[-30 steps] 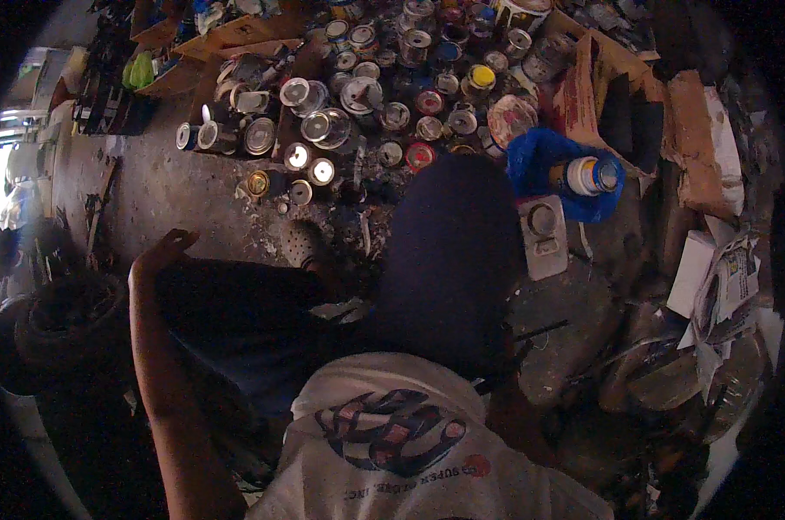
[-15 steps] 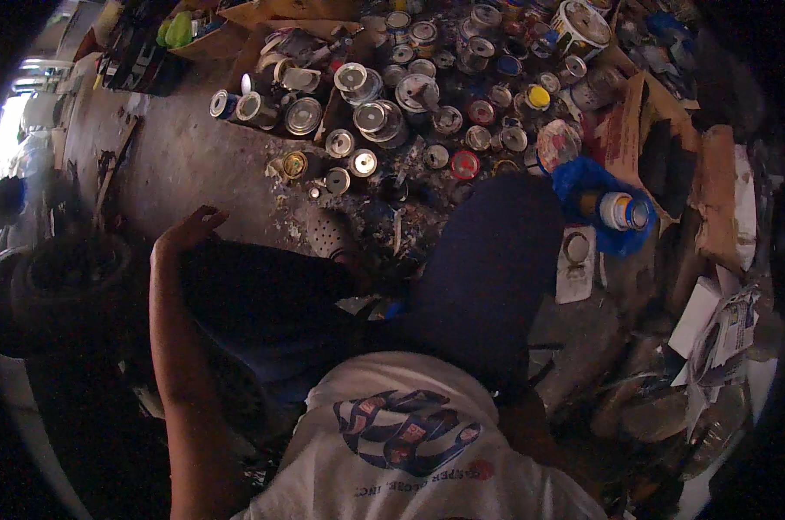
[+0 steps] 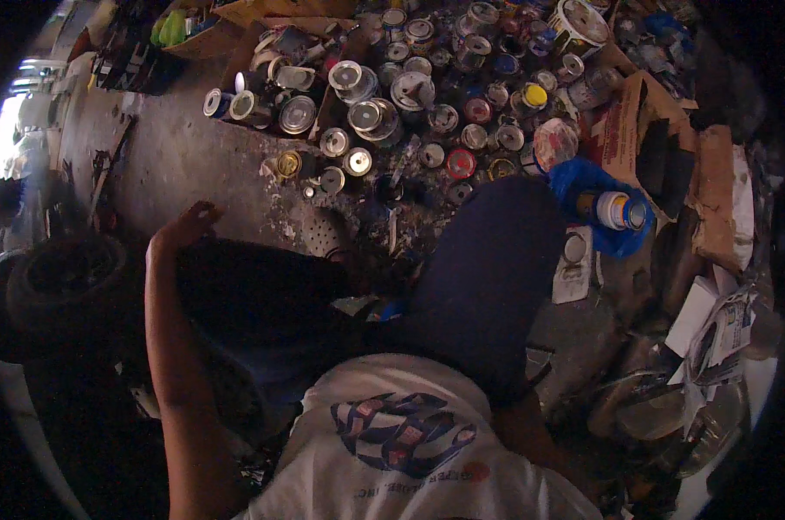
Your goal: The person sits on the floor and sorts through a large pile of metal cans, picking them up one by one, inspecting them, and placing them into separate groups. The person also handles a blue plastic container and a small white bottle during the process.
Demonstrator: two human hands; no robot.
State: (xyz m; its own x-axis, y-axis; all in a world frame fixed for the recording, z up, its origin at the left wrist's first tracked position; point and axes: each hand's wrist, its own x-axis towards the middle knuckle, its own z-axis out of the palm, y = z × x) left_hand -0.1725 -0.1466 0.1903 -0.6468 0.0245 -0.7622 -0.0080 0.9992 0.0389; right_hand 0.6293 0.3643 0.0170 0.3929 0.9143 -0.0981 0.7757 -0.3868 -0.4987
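Observation:
My left hand (image 3: 188, 225) rests at the left knee (image 3: 236, 251), wrist bent, its fingers loosely apart and holding nothing. My right hand is out of sight; only part of the right arm (image 3: 531, 438) shows beside the shirt. Nearest the left hand on the floor stand paint cans: a yellowish-rimmed can (image 3: 288, 164), a grey-lidded can (image 3: 332, 180) and a shiny-lidded can (image 3: 358, 161). Close to them is a perforated clog (image 3: 323, 232) on my foot. Beyond my right knee, a blue plastic bag (image 3: 570, 184) lies around a white and blue can (image 3: 613, 211).
Many more paint cans (image 3: 375, 120) crowd the stained floor ahead. Cardboard boxes (image 3: 622, 130) stand at the right and far left. A tire (image 3: 67, 269) lies at the left. Papers (image 3: 717, 325) and a glassy, see-through item (image 3: 652, 416) are at the right.
The view has shifted slightly. My left hand stays by the knee, its fingers a little more curled. The cans and the bag have not visibly moved.

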